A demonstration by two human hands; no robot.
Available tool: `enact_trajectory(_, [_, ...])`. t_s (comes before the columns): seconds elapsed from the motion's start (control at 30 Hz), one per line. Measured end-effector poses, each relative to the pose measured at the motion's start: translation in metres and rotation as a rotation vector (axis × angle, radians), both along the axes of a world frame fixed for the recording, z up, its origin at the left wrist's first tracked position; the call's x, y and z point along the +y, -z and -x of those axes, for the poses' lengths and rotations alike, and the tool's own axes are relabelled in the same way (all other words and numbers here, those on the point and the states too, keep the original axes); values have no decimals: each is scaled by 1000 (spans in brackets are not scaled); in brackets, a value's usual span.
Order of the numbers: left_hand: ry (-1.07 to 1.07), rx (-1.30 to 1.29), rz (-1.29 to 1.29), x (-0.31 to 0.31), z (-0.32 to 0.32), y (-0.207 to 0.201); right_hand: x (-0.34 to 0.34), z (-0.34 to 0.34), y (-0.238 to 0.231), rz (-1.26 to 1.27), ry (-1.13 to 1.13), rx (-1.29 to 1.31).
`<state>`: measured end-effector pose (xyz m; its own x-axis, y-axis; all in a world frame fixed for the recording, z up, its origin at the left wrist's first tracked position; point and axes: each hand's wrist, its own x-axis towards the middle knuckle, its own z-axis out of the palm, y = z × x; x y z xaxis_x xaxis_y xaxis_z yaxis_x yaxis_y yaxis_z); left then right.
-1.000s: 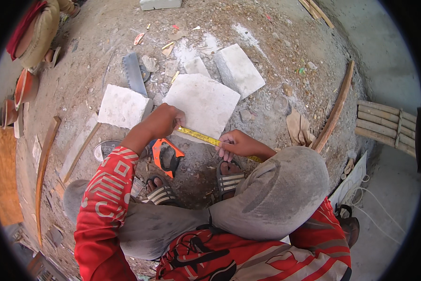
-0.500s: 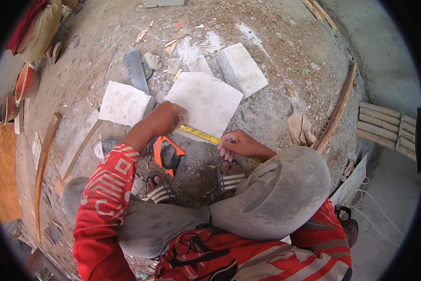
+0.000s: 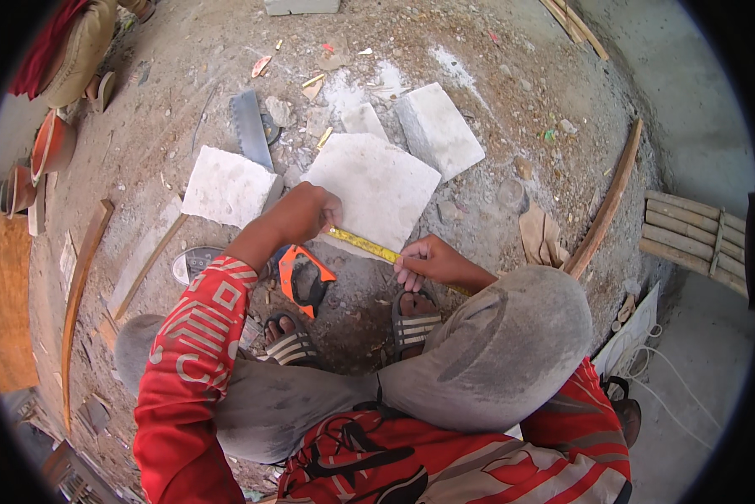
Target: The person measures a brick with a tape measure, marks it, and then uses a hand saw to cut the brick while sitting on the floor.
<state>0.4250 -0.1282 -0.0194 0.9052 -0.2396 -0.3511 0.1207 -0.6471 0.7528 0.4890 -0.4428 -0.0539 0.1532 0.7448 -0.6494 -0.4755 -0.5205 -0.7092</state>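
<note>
The yellow tape measure (image 3: pixel 365 244), a narrow, straight strip with dark markings, is drawn out along the near edge of a white block (image 3: pixel 373 185). That block has a pale, faintly speckled top, flat and angular in outline, and lies on the dusty ground before my feet. My left hand (image 3: pixel 314 212) pinches the tape's end by the block's near left corner; my right hand (image 3: pixel 425 259) grips it between thumb and bent fingers, and more yellow shows past it towards my knee. An orange-and-black saw handle (image 3: pixel 287 277) lies just below my left wrist. Farther out sit a left-hand block (image 3: pixel 226 186), a tilted right-hand block (image 3: pixel 440 130) and a toothed grey blade (image 3: pixel 253 130).
</note>
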Motion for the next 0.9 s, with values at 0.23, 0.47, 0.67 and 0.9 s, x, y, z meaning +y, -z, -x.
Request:
enact_trajectory(0.23, [31, -24, -21, -2, -1, 0, 0, 0, -3, 8, 13, -3])
enact_trajectory(0.47, [42, -9, -3, 2, -2, -2, 2, 0, -4, 8, 3, -28])
enact_trajectory(0.67, [77, -14, -52, -2, 5, -11, 1, 7, -4, -5, 4, -30])
enact_trajectory(0.9, [59, -17, -52, -2, 11, -2, 3, 8, -5, 16, -19, -36])
